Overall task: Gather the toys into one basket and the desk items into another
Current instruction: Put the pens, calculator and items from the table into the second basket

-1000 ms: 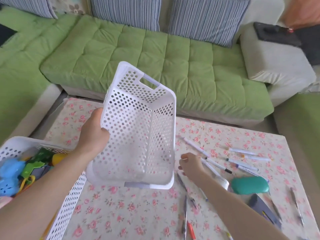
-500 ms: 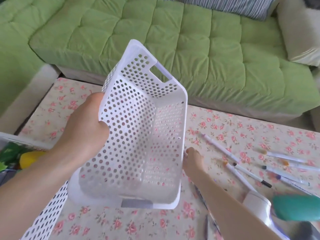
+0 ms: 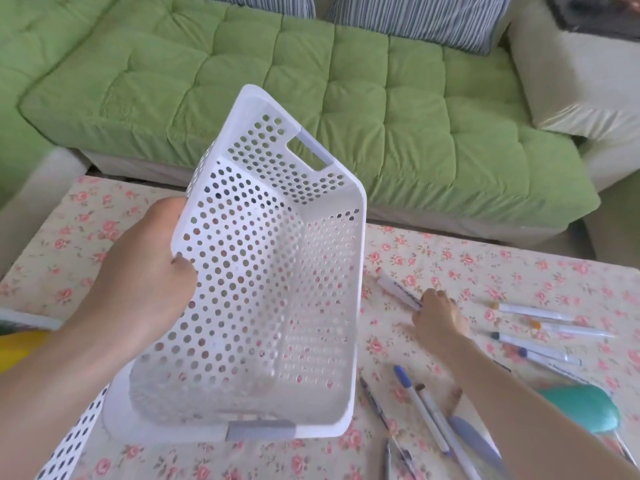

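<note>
My left hand (image 3: 145, 271) grips the left wall of an empty white perforated basket (image 3: 277, 306) and holds it tilted above the flowered table (image 3: 485, 265), its opening turned toward me. To its right, my right hand (image 3: 438, 318) is down on the tablecloth with its fingers curled on the near end of a white marker (image 3: 396, 289). Several more markers (image 3: 533, 311) lie to the right of that hand, and several pens (image 3: 426, 414) lie in front of it. A second white basket (image 3: 69, 445) shows at the lower left, with a yellow toy (image 3: 20, 348) in it.
A teal case (image 3: 581, 410) lies at the right, partly behind my right forearm. A green quilted sofa (image 3: 311, 98) runs along the far side of the table, with striped cushions (image 3: 415, 19) on it. The tablecloth's far left corner (image 3: 86, 220) is bare.
My right hand has moved right, away from the basket's side, onto the white marker. My left hand has kept hold of the tilted basket. The view has shifted.
</note>
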### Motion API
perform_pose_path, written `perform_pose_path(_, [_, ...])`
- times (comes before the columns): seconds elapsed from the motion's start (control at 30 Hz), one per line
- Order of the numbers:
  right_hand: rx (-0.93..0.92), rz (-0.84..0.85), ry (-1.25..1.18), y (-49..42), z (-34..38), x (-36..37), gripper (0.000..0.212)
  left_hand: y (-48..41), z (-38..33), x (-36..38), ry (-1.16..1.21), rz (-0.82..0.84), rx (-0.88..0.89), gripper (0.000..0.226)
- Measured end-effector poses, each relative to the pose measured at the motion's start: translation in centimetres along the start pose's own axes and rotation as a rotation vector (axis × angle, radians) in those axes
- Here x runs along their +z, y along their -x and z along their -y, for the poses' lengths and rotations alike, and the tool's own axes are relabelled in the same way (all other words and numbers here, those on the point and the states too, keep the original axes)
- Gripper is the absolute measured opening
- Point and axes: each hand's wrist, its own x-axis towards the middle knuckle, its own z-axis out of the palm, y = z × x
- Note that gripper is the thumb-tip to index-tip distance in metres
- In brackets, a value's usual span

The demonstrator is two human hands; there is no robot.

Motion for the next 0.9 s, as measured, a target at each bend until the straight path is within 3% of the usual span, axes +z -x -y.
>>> perform_pose_path(0.17, [0.027, 0.014, 0.015, -0.7, -1.7, 1.7, 0.018, 0.5, -0.5, 0.9, -0.031, -0.011, -0.008, 0.057])
perform_pose_path(0.27, [0.029, 0.019, 0.011, -1.4, -1.9, 3.2, 0.029, 0.9, -0.8, 1.3, -0.058, -0.005, 0.004, 0.058])
perform_pose_path(0.47, [-0.023, 0.061, -0.21, -0.1, -2.2, 2.6, 0.028, 1.5, -1.1, 1.9, -0.097, -0.008, -0.018, 0.061])
perform_pose_path(0.67, [-0.06, 0.349, -0.297, 6.5, -4.0, 2.2, 0.016, 2.5, -1.4, 2.2, -0.075, 0.01, 0.027, 0.062])
perform_pose_path(0.77, [-0.136, 0.412, -0.227, 9.2, -4.6, 3.5, 0.024, 3.1, -1.2, 2.1, -0.081, 0.022, 0.043, 0.062])
perform_pose_path(0.9, [-0.176, 0.457, -0.213, 11.4, -5.0, 5.9, 0.051, 4.2, -0.8, 1.9, -0.079, 0.04, 0.086, 0.062])
